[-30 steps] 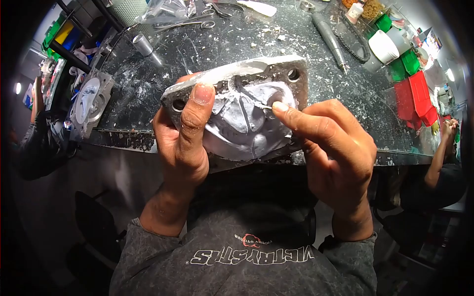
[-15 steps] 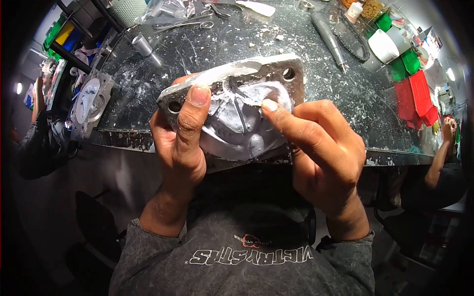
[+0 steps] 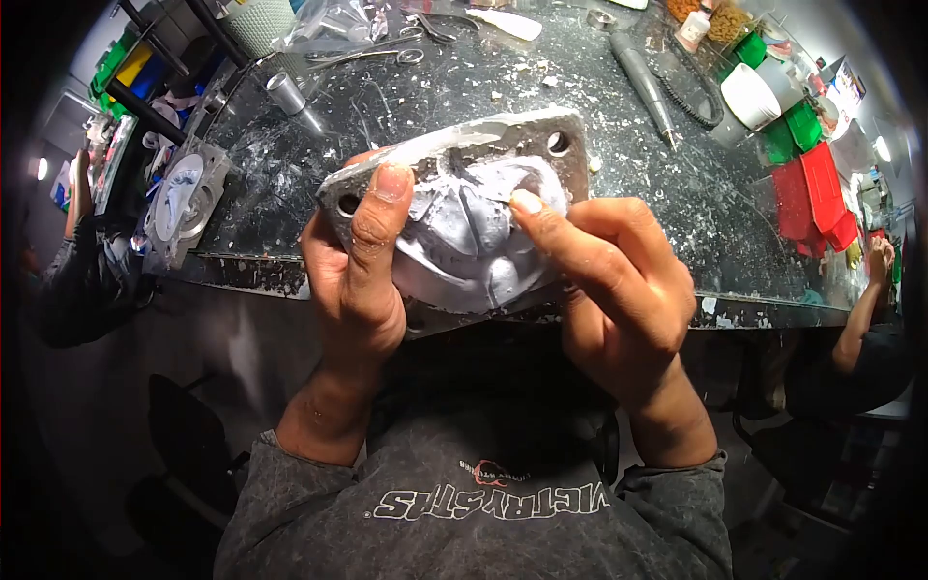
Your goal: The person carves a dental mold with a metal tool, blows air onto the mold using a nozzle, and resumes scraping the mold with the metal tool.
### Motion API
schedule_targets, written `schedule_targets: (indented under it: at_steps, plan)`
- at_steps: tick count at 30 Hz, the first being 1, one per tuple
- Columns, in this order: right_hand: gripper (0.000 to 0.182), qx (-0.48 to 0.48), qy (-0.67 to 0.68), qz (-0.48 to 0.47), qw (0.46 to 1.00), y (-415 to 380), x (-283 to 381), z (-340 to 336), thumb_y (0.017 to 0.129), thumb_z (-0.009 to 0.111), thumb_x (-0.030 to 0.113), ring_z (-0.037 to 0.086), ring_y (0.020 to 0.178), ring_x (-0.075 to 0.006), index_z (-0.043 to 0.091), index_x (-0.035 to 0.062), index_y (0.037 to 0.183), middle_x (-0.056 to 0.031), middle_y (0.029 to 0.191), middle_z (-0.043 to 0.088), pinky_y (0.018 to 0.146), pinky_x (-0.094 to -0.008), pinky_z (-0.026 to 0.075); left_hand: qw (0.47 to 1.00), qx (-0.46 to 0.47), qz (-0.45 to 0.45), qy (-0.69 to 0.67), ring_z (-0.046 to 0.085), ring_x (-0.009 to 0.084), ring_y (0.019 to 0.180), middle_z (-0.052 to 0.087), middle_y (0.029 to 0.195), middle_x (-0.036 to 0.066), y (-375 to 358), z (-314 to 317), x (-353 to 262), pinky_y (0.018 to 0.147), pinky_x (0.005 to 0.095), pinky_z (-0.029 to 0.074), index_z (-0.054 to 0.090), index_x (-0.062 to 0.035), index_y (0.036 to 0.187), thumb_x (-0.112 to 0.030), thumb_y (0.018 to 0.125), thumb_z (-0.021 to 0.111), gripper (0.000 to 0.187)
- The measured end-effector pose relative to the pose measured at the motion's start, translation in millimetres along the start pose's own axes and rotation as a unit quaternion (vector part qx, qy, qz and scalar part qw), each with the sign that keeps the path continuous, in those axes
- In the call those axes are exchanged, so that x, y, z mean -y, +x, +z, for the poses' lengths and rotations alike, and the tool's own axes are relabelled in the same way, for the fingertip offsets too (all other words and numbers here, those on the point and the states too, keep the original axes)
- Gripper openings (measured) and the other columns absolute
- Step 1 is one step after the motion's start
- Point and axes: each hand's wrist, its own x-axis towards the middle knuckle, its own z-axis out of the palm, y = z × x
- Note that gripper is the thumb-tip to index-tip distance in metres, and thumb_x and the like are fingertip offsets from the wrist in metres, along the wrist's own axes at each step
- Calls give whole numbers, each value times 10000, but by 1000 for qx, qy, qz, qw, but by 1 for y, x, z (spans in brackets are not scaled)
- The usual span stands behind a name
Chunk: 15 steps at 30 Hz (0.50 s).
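Note:
A grey metal mould block (image 3: 474, 242) with a whitish, powdery cavity and round corner holes is tilted up above the near edge of the bench. My left hand (image 3: 362, 261) grips its left side, thumb on the front face beside a hole and fingers behind. On the block's right side is my right hand (image 3: 619, 280). Its index fingertip presses on the white surface inside the cavity, and the other fingers are curled at the lower right edge, partly hidden.
The dark bench (image 3: 445, 92) is strewn with white bits. On it lie a metal cylinder (image 3: 286, 94), scissors (image 3: 406, 56), a corded handpiece (image 3: 640, 82), red bins (image 3: 812, 198) and another mould (image 3: 182, 203). Other people's arms show at far left (image 3: 77, 193) and far right (image 3: 863, 309).
The block has tilted slightly and its right end has shifted a little to the left. My right hand has moved slightly left with it, its fingertip still on the cavity.

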Motion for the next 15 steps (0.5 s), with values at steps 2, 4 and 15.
schedule_targets:
  at_steps: [2, 4, 15]
  plan:
    - [418, 24, 5, 14, 1000, 1, 1, -5, 756, 732, -60, 654, 668, -178, 785, 91, 1142, -74, 854, 628, 551, -297, 531, 1000, -3, -5, 24, 650, 124, 958, 719, 1043, 76, -1, -1, -1, 891, 274, 512, 677, 23, 1165, -193, 996, 672, 274]
    - [420, 47, 14, 30, 998, 8, 9, -12, 752, 702, -90, 642, 677, -197, 776, 64, 1136, -95, 848, 627, 576, -301, 518, 1000, -4, -12, 19, 639, 116, 961, 716, 1043, 69, -1, 0, -3, 898, 269, 501, 675, 27, 1169, -198, 997, 674, 284]
    - [456, 39, -10, -5, 999, 5, 2, -6, 707, 736, -70, 629, 641, -170, 785, 76, 1136, -75, 828, 608, 538, -292, 511, 999, -2, 1, 54, 600, 92, 963, 700, 1024, 44, -1, -3, 0, 912, 250, 459, 666, 40, 1175, -223, 993, 685, 320]
